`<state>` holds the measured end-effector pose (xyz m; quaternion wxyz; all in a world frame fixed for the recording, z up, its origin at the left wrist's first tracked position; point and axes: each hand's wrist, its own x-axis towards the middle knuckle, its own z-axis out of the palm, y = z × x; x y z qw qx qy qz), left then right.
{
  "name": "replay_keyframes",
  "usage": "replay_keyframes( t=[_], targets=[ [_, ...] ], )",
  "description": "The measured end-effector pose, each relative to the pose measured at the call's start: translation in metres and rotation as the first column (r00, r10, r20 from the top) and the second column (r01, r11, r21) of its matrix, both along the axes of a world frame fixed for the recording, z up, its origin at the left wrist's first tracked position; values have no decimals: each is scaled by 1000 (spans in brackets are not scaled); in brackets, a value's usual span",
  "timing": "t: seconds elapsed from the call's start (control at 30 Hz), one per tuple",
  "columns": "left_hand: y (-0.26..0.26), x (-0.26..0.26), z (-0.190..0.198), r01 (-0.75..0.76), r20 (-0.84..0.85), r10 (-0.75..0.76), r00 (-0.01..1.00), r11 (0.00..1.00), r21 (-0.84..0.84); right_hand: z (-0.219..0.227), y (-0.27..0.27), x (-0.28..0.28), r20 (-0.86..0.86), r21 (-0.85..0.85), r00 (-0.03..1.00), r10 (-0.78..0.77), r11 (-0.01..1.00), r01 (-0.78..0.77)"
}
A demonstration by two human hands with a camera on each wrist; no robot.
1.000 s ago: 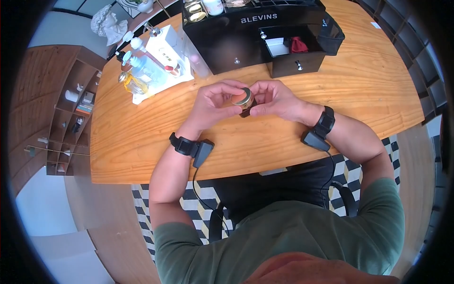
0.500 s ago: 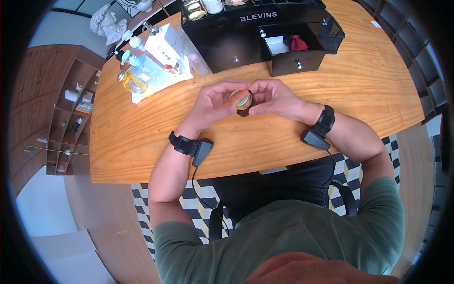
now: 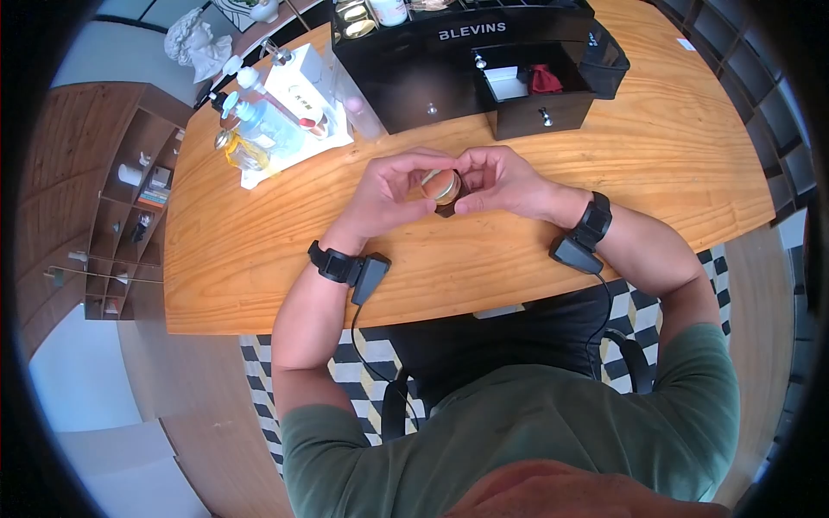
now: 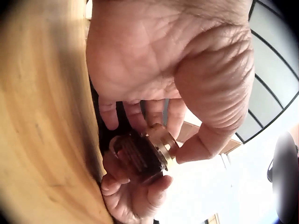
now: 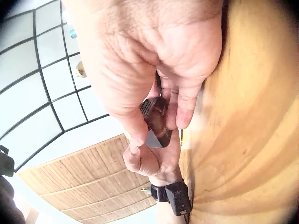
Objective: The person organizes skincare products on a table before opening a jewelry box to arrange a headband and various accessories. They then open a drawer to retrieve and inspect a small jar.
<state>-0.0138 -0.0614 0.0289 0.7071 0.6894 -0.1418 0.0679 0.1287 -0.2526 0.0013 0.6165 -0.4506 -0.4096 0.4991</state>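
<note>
Both hands meet over the table around a small dark jar (image 4: pixel 138 156) with a shiny gold lid (image 3: pixel 441 186). The left hand (image 3: pixel 389 192) has its thumb and fingers at the lid; in the left wrist view, this hand (image 4: pixel 170 70) touches the gold rim with its thumb tip. The right hand (image 3: pixel 505 183) grips the dark body from the other side. In the right wrist view the dark jar (image 5: pixel 158 122) lies between the thumb and fingers of the right hand (image 5: pixel 154 60). The far fingers partly hide the jar.
A black BLEVINS organizer (image 3: pixel 414 78) stands behind the hands, its drawer (image 3: pixel 544 116) pulled out with a red cloth item (image 3: pixel 545 79) inside. Pump bottles (image 3: pixel 263 125) stand on a white tray (image 3: pixel 250 180) at the left. The table (image 3: pixel 259 285) extends around the arms.
The lid has tilted and turned slightly between the hands, with its top now facing up more. The left fingers have shifted around its rim. The forearms have hardly moved.
</note>
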Motion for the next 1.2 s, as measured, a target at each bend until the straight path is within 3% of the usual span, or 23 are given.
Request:
replay_keyframes(
  t=[0.23,0.37,0.43,0.53,0.67,0.73,0.87,0.93,1.13,1.2],
  targets=[
    [8,1,-9,16,12,-17,1000,996,93,2,0,0,-4,-30,1000,18,999,-18],
    [2,-1,1,44,-35,-44,998,999,11,1,-1,1,6,-13,1000,24,1000,-24],
    [-3,-1,3,1,28,0,1000,1000,-8,1,-1,1,18,-20,1000,25,999,-25],
    [2,-1,-2,-57,23,56,998,995,81,2,-1,0,11,-18,1000,26,999,-26],
    [7,0,-7,-12,-69,16,997,998,62,-1,0,1,-10,-13,999,42,999,-43],
    [2,-1,-1,-9,-75,7,997,999,-35,-3,1,2,4,-22,999,38,999,-38],
    [-1,-1,2,-44,-1,44,999,999,-17,0,0,1,-18,-6,999,39,999,-39],
    [4,-1,-2,-64,-99,71,993,995,80,1,0,1,-39,7,998,47,999,-47],
    [-3,-1,4,-54,-51,53,997,998,-27,-1,0,2,17,-9,999,38,999,-38],
    [0,-1,0,-64,-58,65,996,998,9,1,0,1,16,-19,999,29,999,-29]
  ],
)
